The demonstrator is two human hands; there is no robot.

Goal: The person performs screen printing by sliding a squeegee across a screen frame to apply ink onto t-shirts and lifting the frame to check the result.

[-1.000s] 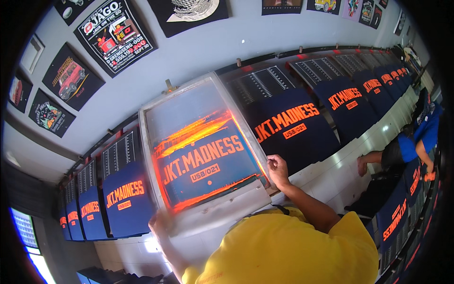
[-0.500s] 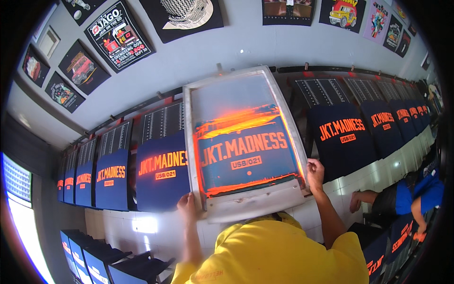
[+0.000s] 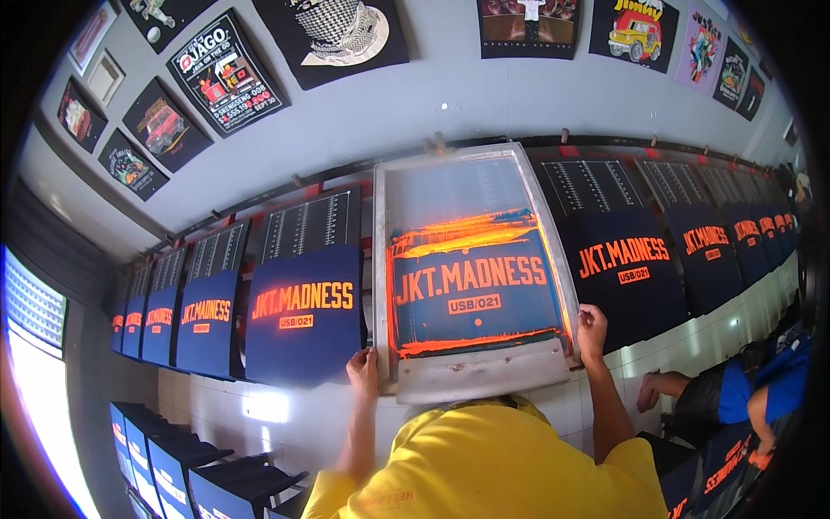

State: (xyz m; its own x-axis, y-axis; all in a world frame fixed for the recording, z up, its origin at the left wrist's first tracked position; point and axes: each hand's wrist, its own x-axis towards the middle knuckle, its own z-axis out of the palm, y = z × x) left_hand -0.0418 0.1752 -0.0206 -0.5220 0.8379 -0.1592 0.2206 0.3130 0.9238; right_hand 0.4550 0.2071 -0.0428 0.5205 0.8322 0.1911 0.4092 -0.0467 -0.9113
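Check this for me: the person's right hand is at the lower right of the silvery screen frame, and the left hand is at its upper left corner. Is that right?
Not quite: the left hand is at the lower left of the silvery screen frame, as the head view shows. The right hand is indeed at the lower right.

I have the print screen (image 3: pixel 471 294) face-up, its far end at the back edge of the worktop (image 3: pixel 311 223) and its near end at the front edge. The rim (image 3: pixel 382 277) is pale and rectangular, set around a greyish mesh that turns dark blue toward me. A thick, streaky orange ink band (image 3: pixel 467 240) crosses above two rows of orange lettering (image 3: pixel 473 282); I make out a thinner ink line below. A pale plate (image 3: pixel 484 370) spans the near end.
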